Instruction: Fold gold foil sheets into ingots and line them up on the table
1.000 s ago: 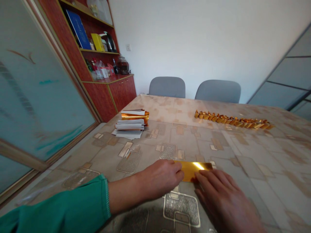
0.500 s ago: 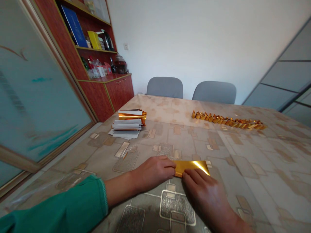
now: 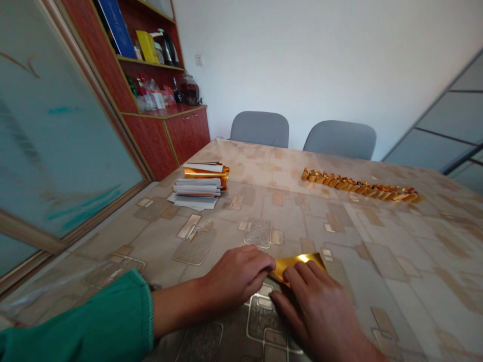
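Observation:
A folded strip of shiny gold foil paper (image 3: 298, 262) lies in front of me near the table's front. My left hand (image 3: 241, 271), below a green sleeve, is closed on the strip's left end, with the fingertips pinched together. Over the strip's right part, my right hand (image 3: 320, 301) bends its fingers onto the near edge. Its thumb stands a little apart, lower and to the left. Part of the strip is hidden under the right fingers.
A stack of grey-backed gold foil sheets (image 3: 198, 188) lies at the far left of the patterned table (image 3: 241, 201). Folded gold foil pieces (image 3: 362, 187) form a row at the far right. Beyond stand two grey chairs (image 3: 260, 128) and a red-brown cabinet (image 3: 184, 136).
The right thumb has come into view, apart from the fingers, and the right fingers have moved up over the strip. The strip's near edge is tilted now. The view has shifted slightly.

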`<state>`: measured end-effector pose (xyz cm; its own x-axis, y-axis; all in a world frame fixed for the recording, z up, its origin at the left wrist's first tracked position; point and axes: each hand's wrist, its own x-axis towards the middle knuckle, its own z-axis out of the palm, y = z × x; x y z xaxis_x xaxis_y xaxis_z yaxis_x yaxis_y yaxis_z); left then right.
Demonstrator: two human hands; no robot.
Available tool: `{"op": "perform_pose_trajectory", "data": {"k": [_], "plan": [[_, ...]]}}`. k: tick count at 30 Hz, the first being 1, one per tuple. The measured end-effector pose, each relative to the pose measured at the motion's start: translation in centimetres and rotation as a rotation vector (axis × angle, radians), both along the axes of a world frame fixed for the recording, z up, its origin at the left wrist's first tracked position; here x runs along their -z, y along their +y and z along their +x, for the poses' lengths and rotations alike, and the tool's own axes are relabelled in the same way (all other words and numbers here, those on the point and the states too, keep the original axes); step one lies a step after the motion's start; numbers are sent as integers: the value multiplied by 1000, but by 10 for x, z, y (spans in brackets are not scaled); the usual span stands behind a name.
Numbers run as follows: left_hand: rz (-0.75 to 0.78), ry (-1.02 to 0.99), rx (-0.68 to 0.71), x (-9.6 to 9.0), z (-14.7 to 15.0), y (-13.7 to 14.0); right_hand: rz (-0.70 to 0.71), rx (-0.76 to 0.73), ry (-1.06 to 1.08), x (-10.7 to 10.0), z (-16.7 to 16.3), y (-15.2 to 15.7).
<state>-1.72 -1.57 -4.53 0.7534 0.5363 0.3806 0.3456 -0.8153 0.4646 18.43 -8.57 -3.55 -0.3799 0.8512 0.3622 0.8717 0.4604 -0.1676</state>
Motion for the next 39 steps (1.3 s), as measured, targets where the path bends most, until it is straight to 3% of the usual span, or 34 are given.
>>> {"op": "perform_pose_trajectory", "data": {"k": [6,12,28,39], "plan": [[-154,21,-67,0,3,6,-125,31,163,2,1,12],[-175,24,-28,5,3,11,-188,111,237,8,0,15],[-196,24,-34,4,-2,19,-45,120,143,25,-2,16],[-105,39,-15,1,1,18,65,117,53,18,-5,20]]}}
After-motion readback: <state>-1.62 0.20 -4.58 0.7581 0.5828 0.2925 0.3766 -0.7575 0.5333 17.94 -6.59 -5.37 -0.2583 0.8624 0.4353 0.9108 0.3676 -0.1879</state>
